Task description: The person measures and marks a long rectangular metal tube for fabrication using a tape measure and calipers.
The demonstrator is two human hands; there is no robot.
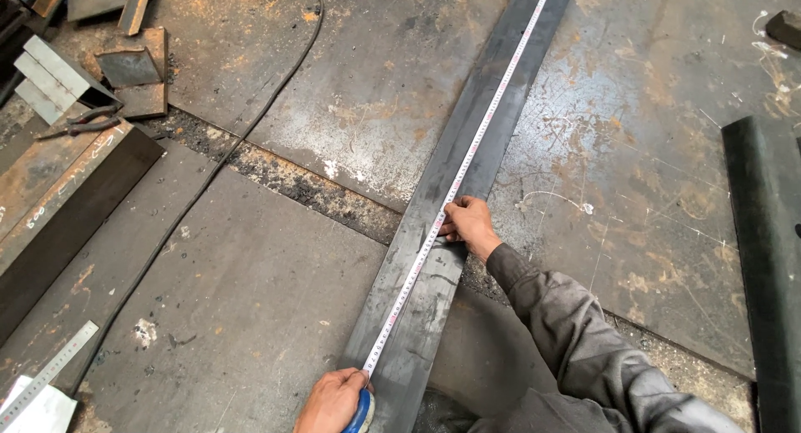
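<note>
Dark steel: a long flat bar [467,174] lies on the plated metal floor [250,274], running from the lower middle of the view up toward the top right edge. A white tape blade [467,158] is stretched along the bar's upper face, lying flat on it for nearly the whole visible length. Left hand [332,402]: closed around the blue tape measure case [364,412] at the near end of the bar, case resting at the bar's left edge where the blade comes out. Right hand [469,224]: farther up the bar, fingertips pressed down on the blade, pinning it against the steel; fingers curled, nothing enclosed in the palm. Grey work sleeve [576,341] leads back from that hand to the lower right. Surroundings: black cable [217,162] snakes across the floor left of the bar, well apart from it. A heavy rusty angle section [58,199] lies at far left, with pliers [79,123] on its upper end. Offcuts of plate [129,66] lie at upper left. A steel ruler [46,370] sits at the lower left corner. Another dark bar [763,258] lies along the right edge.
</note>
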